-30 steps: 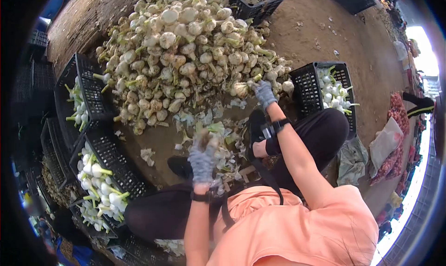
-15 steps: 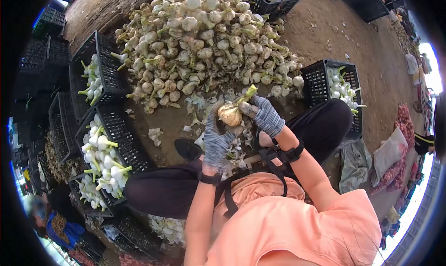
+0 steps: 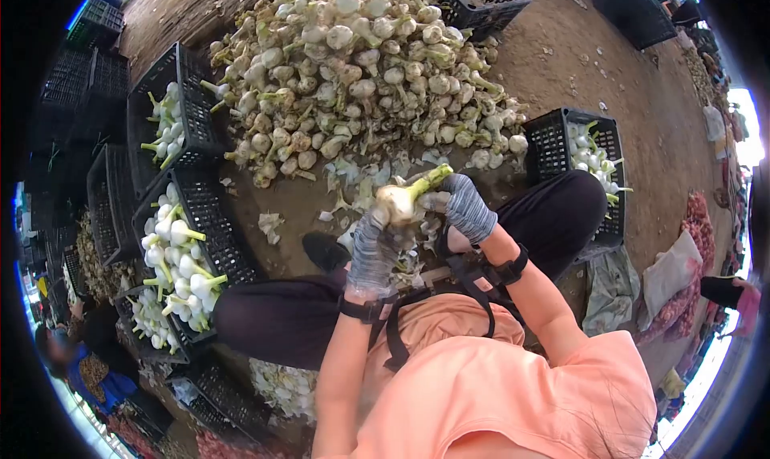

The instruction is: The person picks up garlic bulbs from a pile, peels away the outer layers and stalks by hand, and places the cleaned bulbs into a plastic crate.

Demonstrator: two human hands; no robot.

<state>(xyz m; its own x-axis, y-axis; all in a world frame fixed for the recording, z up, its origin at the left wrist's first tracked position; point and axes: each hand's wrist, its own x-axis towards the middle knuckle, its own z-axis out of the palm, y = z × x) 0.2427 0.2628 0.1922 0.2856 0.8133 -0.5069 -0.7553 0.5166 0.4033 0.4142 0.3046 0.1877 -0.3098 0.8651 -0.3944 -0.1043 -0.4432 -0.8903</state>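
Observation:
Between my hands, above the ground in front of me, is a garlic bulb [image 3: 399, 202], its bulb end pale and partly brown. Its thick green stem points up and to the right. My left hand [image 3: 373, 246], in a grey knit glove, closes round the bulb's lower left side. Gloved the same way, my right hand [image 3: 467, 208] has its fingers curled in against the right side of the bulb, by the base of the stem. Its fingertips are partly hidden. Loose papery skins [image 3: 409, 265] lie below and around my hands.
A large heap of unpeeled garlic [image 3: 353, 74] rises ahead. Black crates of white garlic stand at left, one crate [image 3: 549, 142] by my right knee, another crate [image 3: 481, 14] behind the heap. A person in blue [image 3: 104, 375] sits at far left. Red mesh sacks [image 3: 682, 298] lie at right.
The bulb has turned in my hands and now shows a whiter surface, its stem tilting further right. My left hand has shifted slightly. My view has moved a little.

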